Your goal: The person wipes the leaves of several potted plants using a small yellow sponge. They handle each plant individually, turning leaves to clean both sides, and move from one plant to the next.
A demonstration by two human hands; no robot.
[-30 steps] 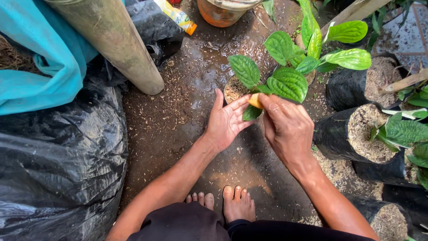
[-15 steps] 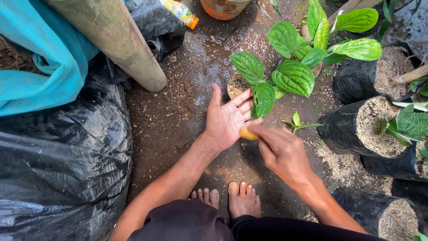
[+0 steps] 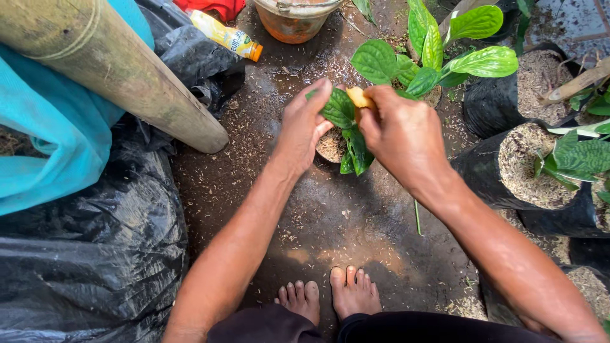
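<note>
A small green-leaved plant [image 3: 353, 147] stands in a black bag of husk soil [image 3: 330, 147] on the wet ground. My left hand [image 3: 304, 130] cups one of its leaves [image 3: 338, 108] from the left, fingers behind it. Against the top of that leaf my right hand [image 3: 401, 134] presses a small yellow-orange piece [image 3: 359, 96], pinched in its fingertips. Both hands meet over the plant. Just behind them a taller plant with broad leaves [image 3: 438, 57] rises.
A thick bamboo pole [image 3: 114, 70] slants across the top left over blue cloth [image 3: 57, 140] and black plastic sheeting [image 3: 82, 254]. An orange-capped bottle [image 3: 225, 37] and an orange bucket [image 3: 293, 19] lie beyond. Black husk-filled bags [image 3: 527, 165] line the right. My bare feet [image 3: 327, 295] are below.
Both hands have lifted from the base of the plant to one leaf. The left hand now cups it and the right hand's yellow piece rests against its top.
</note>
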